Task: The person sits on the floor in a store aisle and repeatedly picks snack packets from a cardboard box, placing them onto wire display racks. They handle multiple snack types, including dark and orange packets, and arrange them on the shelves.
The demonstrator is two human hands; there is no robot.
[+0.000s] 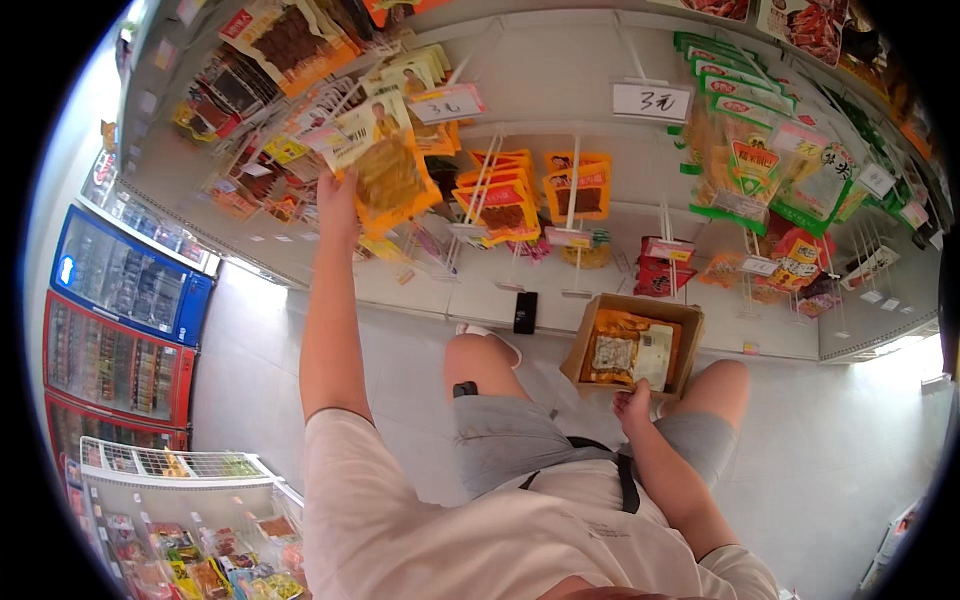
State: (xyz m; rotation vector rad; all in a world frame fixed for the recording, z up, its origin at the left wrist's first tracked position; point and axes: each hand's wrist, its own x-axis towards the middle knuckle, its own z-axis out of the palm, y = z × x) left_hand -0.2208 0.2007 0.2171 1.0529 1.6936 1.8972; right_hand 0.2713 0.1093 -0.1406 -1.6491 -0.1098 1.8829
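My left hand [339, 201] is raised to the display rack at the upper left, its fingers on the lower edge of an orange and cream snack packet [390, 172] that hangs in front of similar packets. Low at the right, my right hand [634, 406] grips the near edge of an open cardboard box [691, 337]. Inside the box lie orange packets [615, 349], one with a pale back panel showing. The box sits between my knees, close to the rack's base.
Hooks hold smaller orange packets [499, 206] in the middle and green-edged packets [750, 169] at the right. A black phone [526, 313] lies on the bottom ledge. Glass-door coolers [124, 270] stand at the far left, above a white wire-topped shelf [180, 469] with more snacks.
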